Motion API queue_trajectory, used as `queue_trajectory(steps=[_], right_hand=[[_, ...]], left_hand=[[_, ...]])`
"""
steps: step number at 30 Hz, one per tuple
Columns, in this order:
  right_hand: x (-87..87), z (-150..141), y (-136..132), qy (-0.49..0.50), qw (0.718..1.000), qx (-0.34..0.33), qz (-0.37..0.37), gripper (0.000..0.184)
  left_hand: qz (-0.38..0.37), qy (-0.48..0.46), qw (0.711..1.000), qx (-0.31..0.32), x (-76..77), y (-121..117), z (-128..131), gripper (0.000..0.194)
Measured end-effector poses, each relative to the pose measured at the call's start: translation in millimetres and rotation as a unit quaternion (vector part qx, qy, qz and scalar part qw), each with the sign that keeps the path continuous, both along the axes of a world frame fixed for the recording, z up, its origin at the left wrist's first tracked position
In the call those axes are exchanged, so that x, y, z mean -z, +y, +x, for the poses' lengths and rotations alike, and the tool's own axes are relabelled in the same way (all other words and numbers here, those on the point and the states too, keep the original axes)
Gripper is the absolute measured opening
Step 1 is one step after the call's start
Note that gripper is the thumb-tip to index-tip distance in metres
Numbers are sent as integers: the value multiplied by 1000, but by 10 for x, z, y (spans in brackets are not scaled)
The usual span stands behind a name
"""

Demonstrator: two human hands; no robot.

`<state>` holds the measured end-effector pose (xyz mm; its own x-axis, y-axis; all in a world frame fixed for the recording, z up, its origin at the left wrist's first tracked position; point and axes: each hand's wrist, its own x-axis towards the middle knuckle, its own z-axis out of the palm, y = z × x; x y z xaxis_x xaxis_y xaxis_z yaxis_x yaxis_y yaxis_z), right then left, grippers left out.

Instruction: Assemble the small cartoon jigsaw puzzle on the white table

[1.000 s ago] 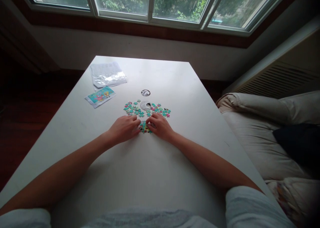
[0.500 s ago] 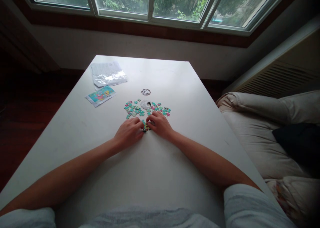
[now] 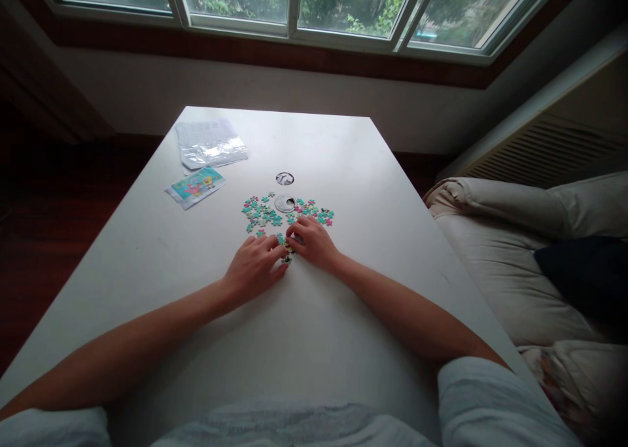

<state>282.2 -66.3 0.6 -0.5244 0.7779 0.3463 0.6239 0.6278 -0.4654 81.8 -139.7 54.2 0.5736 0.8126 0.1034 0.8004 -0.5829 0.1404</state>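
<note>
The left hand [image 3: 255, 264] sits farther right and lower in view than a second ago, thumb now spread from its fingers, covering more of the clustered puzzle pieces [image 3: 288, 248] while loose pieces [image 3: 260, 233] emerge above its knuckles.

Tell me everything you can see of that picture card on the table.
The picture card is a papery-looking rectangle with pink and yellow cartoon artwork on teal, and a pale strip along its near edge. It lies flat, slanted, on the white table, left of the puzzle pieces. Neither the left hand nor the right hand touches it; whether it meets the plastic sleeve behind is unclear.
</note>
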Motion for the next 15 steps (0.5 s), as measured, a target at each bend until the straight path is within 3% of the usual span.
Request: queue_trajectory(steps=[6,10,15], right_hand=[[-2,18,13,4,1000,-1,-3,0],[-3,21,21,1,1000,-3,-4,1],[9,13,27,-1,1000,-3,-3,1]], left_hand=[[0,84,994,71,-82,-397,191,35],[7,133,990,50,-23,-488,229,55],[-8,164,986,35,-34,-484,208,60]])
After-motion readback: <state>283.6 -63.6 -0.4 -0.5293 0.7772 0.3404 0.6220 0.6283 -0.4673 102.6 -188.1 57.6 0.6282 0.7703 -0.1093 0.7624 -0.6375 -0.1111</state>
